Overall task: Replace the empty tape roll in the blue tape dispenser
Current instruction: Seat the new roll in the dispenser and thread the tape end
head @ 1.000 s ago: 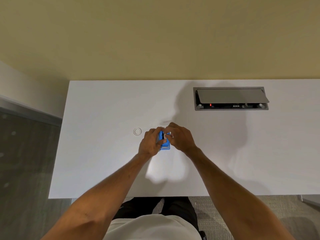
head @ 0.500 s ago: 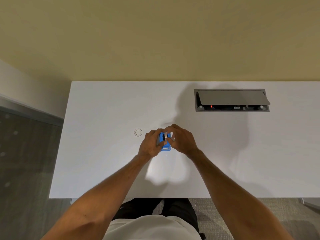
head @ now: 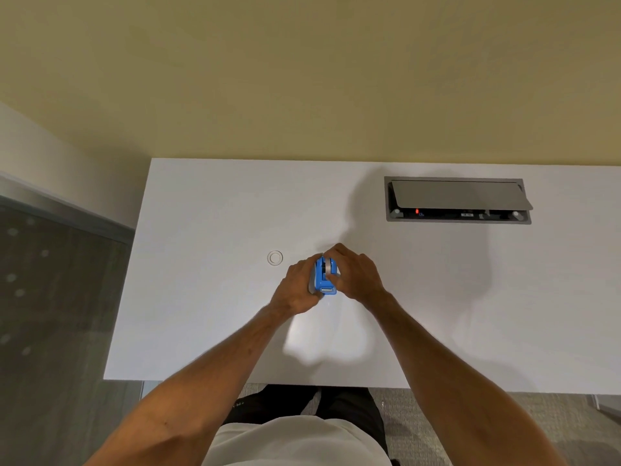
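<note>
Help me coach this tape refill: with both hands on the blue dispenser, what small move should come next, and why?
Probably press the roll down with the right hand while the left hand steadies the blue dispenser. Both hands clasp it on the white desk, and a grey roll edge shows in its top slot; whether it is fully seated cannot be told. A small clear ring lies apart to the left.

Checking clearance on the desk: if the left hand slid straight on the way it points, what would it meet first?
The left hand points up-right, against the blue tape dispenser, so it meets that at once; right hand lies beyond.
</note>
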### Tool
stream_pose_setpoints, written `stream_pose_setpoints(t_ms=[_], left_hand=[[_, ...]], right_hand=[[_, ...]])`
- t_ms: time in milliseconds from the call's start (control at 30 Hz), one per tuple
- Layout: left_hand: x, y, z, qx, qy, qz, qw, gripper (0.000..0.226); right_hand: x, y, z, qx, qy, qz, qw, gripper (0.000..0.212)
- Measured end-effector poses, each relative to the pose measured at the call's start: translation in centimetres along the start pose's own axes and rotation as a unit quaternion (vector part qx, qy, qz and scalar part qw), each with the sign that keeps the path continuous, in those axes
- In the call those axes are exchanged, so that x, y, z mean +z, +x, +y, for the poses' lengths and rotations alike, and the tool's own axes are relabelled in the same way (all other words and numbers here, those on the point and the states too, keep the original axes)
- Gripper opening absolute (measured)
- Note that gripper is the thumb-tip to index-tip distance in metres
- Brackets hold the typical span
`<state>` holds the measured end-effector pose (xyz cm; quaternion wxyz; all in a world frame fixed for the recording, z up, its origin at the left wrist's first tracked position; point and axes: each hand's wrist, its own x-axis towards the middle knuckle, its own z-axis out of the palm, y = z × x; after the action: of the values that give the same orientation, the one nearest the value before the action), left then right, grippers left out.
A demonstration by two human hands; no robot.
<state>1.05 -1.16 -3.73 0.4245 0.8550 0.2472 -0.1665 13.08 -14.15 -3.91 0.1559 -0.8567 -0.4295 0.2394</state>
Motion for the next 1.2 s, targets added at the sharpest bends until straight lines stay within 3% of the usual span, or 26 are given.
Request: stream_pose_setpoints(t_ms=[267,700,833,1000,1200], left_hand=[[0.2,-0.5,-0.6,-0.004,0.135,0.008,0.991,0.082],[0.4,-0.5,-1.1,0.003,0.194,0.018,0.981,0.085],[0.3,-0.2,-1.1,-0.001,0.148,-0.002,0.989,0.089],[-0.7,-0.4,-0.7,0.008,0.004,0.008,1.000,0.097],[-1.3,-1.3,0.8,0.069,-0.108,0.061,0.990,0.067]], right_hand=[[-0.1,0.4,0.3,0.005,0.007,-0.010,1.000,0.047],[-1.0,-0.1,0.2,-0.011,-0.014,0.000,1.000,0.047],[-1.2,-0.4,0.1,-0.015,0.010,0.011,1.000,0.045],[-1.6,-0.8,0.0,-0.034,0.027,0.000,0.999,0.042],[-1.8,-1.3,-0.3,-0.053,0.048,0.008,0.997,0.042]])
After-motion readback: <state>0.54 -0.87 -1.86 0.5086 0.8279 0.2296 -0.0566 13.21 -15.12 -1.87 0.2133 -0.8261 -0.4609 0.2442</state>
